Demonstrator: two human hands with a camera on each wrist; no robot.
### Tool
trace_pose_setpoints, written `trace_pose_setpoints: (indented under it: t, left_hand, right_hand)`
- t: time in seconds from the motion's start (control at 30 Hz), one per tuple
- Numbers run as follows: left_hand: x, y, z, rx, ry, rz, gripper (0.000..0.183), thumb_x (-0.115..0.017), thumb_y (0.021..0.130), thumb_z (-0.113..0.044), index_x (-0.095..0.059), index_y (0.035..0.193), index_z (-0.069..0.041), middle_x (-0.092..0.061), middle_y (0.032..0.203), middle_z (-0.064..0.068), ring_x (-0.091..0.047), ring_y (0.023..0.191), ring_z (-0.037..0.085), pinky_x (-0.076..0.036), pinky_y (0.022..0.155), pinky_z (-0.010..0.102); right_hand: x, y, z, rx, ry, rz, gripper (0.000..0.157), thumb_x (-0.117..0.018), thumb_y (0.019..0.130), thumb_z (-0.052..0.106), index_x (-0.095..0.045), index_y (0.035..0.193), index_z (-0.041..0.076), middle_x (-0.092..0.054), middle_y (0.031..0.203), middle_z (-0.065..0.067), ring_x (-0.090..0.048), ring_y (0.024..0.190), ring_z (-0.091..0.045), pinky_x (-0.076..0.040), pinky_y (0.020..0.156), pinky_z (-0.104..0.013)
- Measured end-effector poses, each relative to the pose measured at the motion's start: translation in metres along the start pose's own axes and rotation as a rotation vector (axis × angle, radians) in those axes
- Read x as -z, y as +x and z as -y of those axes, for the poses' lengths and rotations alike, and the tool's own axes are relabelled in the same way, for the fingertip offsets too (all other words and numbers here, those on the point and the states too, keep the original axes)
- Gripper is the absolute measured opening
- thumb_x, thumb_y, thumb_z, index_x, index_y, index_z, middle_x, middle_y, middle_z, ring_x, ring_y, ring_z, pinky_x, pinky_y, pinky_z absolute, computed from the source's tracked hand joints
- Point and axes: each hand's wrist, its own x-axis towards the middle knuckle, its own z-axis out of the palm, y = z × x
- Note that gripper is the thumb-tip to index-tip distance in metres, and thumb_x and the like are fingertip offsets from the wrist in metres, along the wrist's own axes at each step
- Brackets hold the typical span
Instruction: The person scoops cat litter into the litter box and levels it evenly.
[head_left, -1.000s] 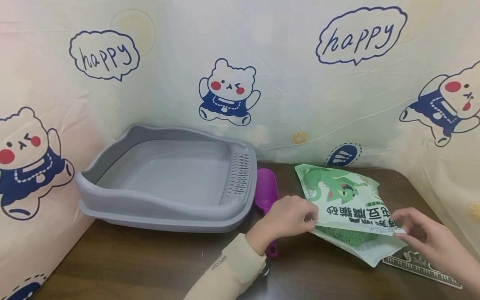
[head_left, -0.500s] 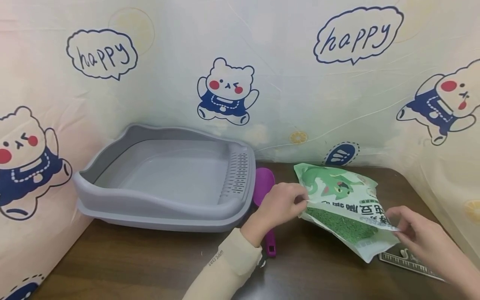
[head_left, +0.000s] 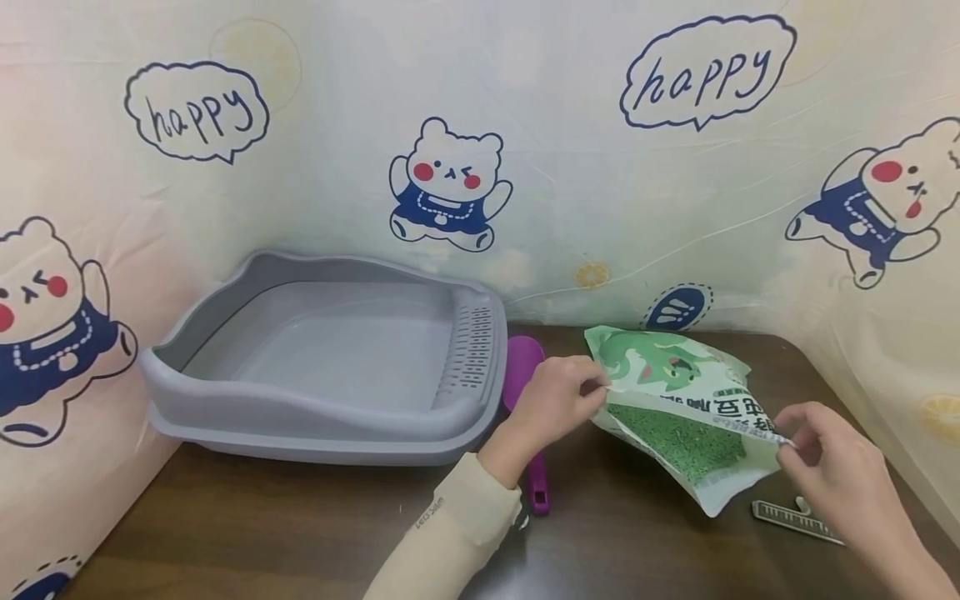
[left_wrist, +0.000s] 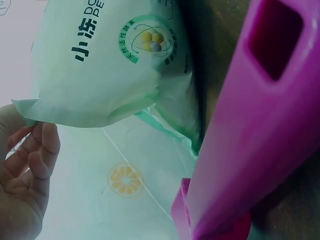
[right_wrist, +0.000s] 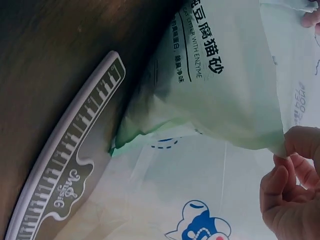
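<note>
A white and green bag of cat litter (head_left: 667, 371) lies on the table at the right, its mouth spread apart toward me. Green litter pellets (head_left: 678, 442) show inside. My left hand (head_left: 547, 404) pinches the upper lip of the mouth at its left corner; the left wrist view has this hand (left_wrist: 30, 175) at the bag's edge. At the opposite corner, my right hand (head_left: 840, 462) pinches the same lip. In the right wrist view its thumb and fingers meet on the bag's corner, beside the printed side of the bag (right_wrist: 225, 90).
A grey litter box (head_left: 315, 417) stands at the left. Between it and the bag lies a purple scoop (head_left: 538, 487), partly behind my left hand. A flat piano-key-printed piece marked "Music" (right_wrist: 65, 155) lies by my right forearm. Printed cloth (head_left: 555, 125) hangs behind the brown table (head_left: 300, 533).
Both hands have lifted the upper lip up and back, the left one also moving left. The bag's mouth gapes wider and more pellets show. The head view has shifted slightly.
</note>
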Motion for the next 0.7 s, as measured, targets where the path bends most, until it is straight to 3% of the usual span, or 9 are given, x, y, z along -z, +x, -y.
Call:
trace_pose_setpoints:
  t: [0.13,0.4,0.53,0.63,0.7]
  left_hand:
    - [0.0,-0.001,0.001,-0.01,-0.016,0.017,0.013,-0.069,0.084,-0.005,-0.078,0.087,-0.014,-0.072,0.082,-0.005,-0.064,0.073,0.005,-0.046,0.069,0.008]
    - [0.005,0.002,0.007,-0.011,-0.069,0.093,0.012,-0.068,0.083,-0.002,-0.071,0.081,-0.013,-0.067,0.078,-0.004,-0.056,0.071,0.005,-0.043,0.07,0.011]
    - [0.007,0.002,0.006,0.02,-0.098,0.177,0.013,-0.067,0.085,-0.003,-0.068,0.079,-0.015,-0.063,0.074,-0.006,-0.052,0.069,0.003,-0.04,0.067,0.01]
    - [0.006,0.002,0.004,0.053,-0.089,0.214,0.013,-0.068,0.085,-0.005,-0.069,0.079,-0.016,-0.062,0.074,-0.008,-0.052,0.07,0.002,-0.041,0.068,0.009]
    - [0.007,0.001,0.001,0.064,-0.074,0.227,0.012,-0.068,0.086,-0.006,-0.07,0.081,-0.016,-0.063,0.076,-0.008,-0.053,0.071,0.002,-0.041,0.068,0.01]
  right_hand:
    - [0.0,-0.002,0.0,-0.013,-0.015,0.001,0.034,-0.069,0.068,-0.012,-0.061,0.096,0.006,-0.051,0.07,0.002,-0.038,0.062,0.012,-0.029,0.052,-0.016]
    - [-0.008,0.004,-0.004,0.183,-0.034,-0.006,0.032,-0.067,0.062,-0.011,-0.061,0.084,0.01,-0.042,0.073,0.008,-0.031,0.072,0.006,-0.024,0.058,-0.015]
    - [-0.008,0.003,-0.012,0.28,-0.009,0.018,0.039,-0.08,0.059,-0.007,-0.058,0.08,0.017,-0.04,0.073,0.013,-0.033,0.068,0.006,-0.024,0.057,-0.013]
    - [-0.006,0.004,-0.015,0.373,0.019,0.014,0.031,-0.085,0.072,0.012,-0.056,0.079,0.021,-0.043,0.074,0.016,-0.037,0.067,0.008,-0.029,0.056,-0.011]
    - [-0.005,0.005,-0.014,0.413,0.027,-0.007,0.023,-0.075,0.086,0.033,-0.056,0.078,0.022,-0.047,0.074,0.018,-0.041,0.067,0.009,-0.033,0.056,-0.011]
